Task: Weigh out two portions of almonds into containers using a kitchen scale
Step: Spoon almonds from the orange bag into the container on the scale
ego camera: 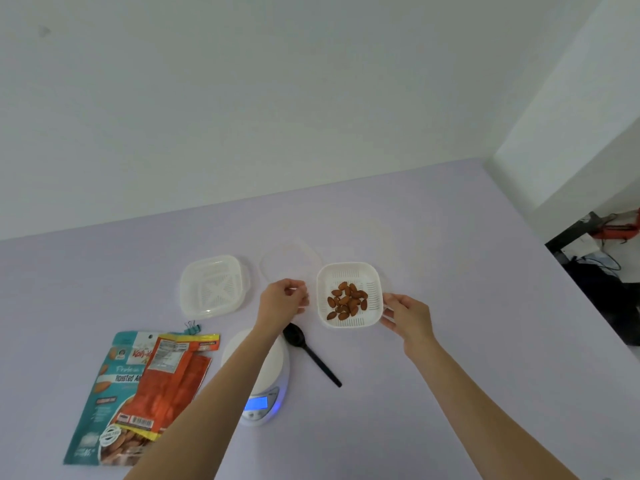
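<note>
A white square container with a slotted bottom holds several brown almonds and sits on the lilac table. My right hand grips its near right corner. My left hand is just left of it, fingers curled, pinching the near edge of a clear lid that is hard to make out. A second, empty white container stands further left. The white kitchen scale lies under my left forearm with nothing on it, its blue display lit. A black spoon lies beside the scale.
A teal roasted-almond bag lies at the front left with an orange packet on top of it and a green binder clip behind. The table's right edge drops to dark furniture. A white wall rises behind the table.
</note>
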